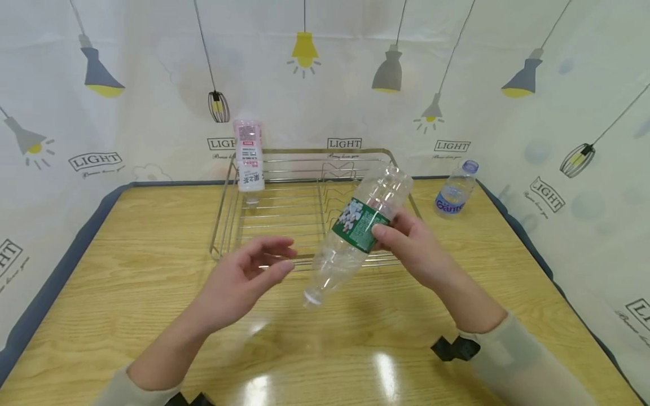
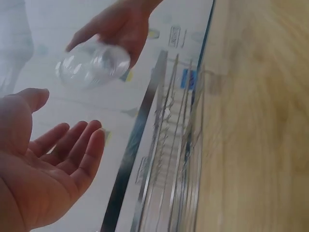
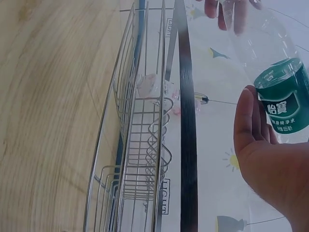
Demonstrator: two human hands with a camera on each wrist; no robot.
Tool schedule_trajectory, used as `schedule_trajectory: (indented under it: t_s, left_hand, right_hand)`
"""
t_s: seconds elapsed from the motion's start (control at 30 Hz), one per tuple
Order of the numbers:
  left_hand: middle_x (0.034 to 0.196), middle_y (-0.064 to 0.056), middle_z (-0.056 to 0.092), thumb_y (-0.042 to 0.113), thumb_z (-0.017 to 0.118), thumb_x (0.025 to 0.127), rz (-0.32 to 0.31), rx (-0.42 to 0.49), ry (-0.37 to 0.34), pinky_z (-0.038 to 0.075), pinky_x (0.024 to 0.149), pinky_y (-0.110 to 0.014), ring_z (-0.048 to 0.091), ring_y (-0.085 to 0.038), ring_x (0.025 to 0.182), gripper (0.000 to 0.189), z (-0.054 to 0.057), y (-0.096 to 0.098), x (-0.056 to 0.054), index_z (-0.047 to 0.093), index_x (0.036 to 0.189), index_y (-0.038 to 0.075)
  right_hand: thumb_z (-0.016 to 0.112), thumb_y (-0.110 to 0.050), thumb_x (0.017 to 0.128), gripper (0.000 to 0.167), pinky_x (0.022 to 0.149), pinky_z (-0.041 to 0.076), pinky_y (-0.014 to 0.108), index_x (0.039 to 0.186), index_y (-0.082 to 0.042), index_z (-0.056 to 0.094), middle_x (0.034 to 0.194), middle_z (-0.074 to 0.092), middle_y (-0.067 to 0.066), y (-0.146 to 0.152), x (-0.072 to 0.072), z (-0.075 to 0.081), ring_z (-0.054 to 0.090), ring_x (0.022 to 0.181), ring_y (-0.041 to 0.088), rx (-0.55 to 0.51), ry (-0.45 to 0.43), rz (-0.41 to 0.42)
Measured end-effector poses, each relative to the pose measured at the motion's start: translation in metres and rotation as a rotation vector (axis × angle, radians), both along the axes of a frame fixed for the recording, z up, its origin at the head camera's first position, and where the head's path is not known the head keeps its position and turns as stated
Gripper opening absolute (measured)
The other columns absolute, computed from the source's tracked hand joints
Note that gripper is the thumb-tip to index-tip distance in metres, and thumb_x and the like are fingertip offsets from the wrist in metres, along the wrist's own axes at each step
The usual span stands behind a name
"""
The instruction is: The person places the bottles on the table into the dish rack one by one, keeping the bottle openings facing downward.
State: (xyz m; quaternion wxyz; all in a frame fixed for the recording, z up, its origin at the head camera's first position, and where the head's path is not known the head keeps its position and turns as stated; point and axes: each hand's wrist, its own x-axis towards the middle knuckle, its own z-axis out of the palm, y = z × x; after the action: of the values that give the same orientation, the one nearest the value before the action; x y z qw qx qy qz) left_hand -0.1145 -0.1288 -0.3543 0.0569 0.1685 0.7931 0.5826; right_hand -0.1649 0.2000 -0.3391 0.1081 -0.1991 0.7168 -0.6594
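My right hand (image 1: 413,245) grips a clear plastic bottle (image 1: 336,262) around its green label (image 3: 285,99). The bottle is tilted over the front of a wire dish rack (image 1: 284,219), its white-capped neck pointing down and toward me. To its left, my left hand (image 1: 249,276) is held with relaxed, parted fingers, apart from the bottle and holding nothing. In the left wrist view that palm (image 2: 43,179) faces up, with the bottle's round end (image 2: 94,65) beyond it. Inside the rack's left side a pink and white bottle (image 1: 250,158) stands cap down against the back.
A small clear bottle (image 1: 456,190) with a blue label and purple cap stands on the wooden table (image 1: 152,225) to the right of the rack. Behind the table hangs a white cloth (image 1: 167,67) printed with lamps, and a dark edge strip (image 1: 528,239) runs round the tabletop.
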Motion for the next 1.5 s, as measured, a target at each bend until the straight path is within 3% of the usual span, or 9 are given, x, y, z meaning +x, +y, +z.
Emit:
schedule_trajectory:
  t_s: [0.23,0.33,0.43,0.67,0.93,1.2,1.5]
  left_hand:
    - [0.124,-0.008,0.076,0.011,0.074,0.106,0.208,-0.145,0.315,0.056,0.089,-0.012,0.068,0.002,0.105,0.038,0.006,-0.041,-0.009,0.069,0.144,0.013]
    - [0.121,-0.011,0.074,0.007,0.077,0.102,0.266,-0.234,0.435,0.051,0.089,-0.009,0.065,-0.006,0.102,0.042,0.000,-0.055,-0.015,0.070,0.143,0.010]
    - [0.117,-0.015,0.067,0.008,0.081,0.098,0.308,-0.332,0.491,0.046,0.085,-0.012,0.058,-0.018,0.097,0.047,-0.010,-0.067,-0.020,0.070,0.144,0.007]
    - [0.110,-0.013,0.052,0.022,0.081,0.102,0.323,-0.502,0.389,0.037,0.072,-0.028,0.043,-0.020,0.087,0.054,-0.029,-0.085,-0.023,0.066,0.150,0.004]
    - [0.109,-0.009,0.049,0.026,0.076,0.106,0.287,-0.511,0.325,0.035,0.065,-0.026,0.040,-0.016,0.082,0.062,-0.035,-0.091,-0.022,0.056,0.157,-0.004]
    - [0.101,-0.007,0.052,0.015,0.079,0.102,0.329,-0.445,0.406,0.038,0.056,-0.022,0.039,-0.008,0.069,0.061,-0.045,-0.087,-0.020,0.057,0.156,-0.002]
    - [0.106,-0.013,0.059,0.021,0.074,0.107,0.337,-0.435,0.338,0.044,0.057,-0.023,0.047,-0.009,0.072,0.061,-0.048,-0.082,-0.016,0.052,0.160,0.001]
  right_hand:
    - [0.053,-0.014,0.110,0.062,0.105,0.061,0.029,0.168,-0.001,0.033,0.155,0.055,0.029,0.005,0.000,0.004,0.072,0.123,0.016,0.004,-0.020,-0.017]
    - [0.053,-0.014,0.111,0.061,0.105,0.061,0.029,0.168,-0.001,0.033,0.155,0.055,0.029,0.006,0.000,0.003,0.072,0.123,0.015,0.009,-0.029,-0.025]
    - [0.052,-0.014,0.111,0.060,0.104,0.061,0.028,0.167,0.000,0.034,0.154,0.055,0.030,0.007,0.000,0.003,0.072,0.121,0.015,0.015,-0.032,-0.034]
    - [0.052,-0.017,0.111,0.059,0.103,0.061,0.027,0.166,-0.002,0.036,0.153,0.056,0.028,0.008,-0.006,0.007,0.071,0.119,0.015,0.033,-0.012,-0.053]
    - [0.052,-0.022,0.114,0.057,0.100,0.062,0.025,0.167,-0.008,0.037,0.152,0.057,0.019,0.004,-0.029,0.021,0.069,0.116,0.020,0.050,-0.051,-0.114]
    - [0.054,-0.027,0.116,0.046,0.095,0.062,0.028,0.156,-0.006,0.046,0.134,0.064,0.010,-0.013,-0.068,0.046,0.067,0.108,0.020,-0.027,-0.033,-0.110]
    - [0.065,-0.038,0.112,0.045,0.093,0.063,0.031,0.146,-0.011,0.055,0.128,0.067,0.007,-0.040,-0.125,0.062,0.069,0.106,0.022,-0.042,0.005,-0.183]
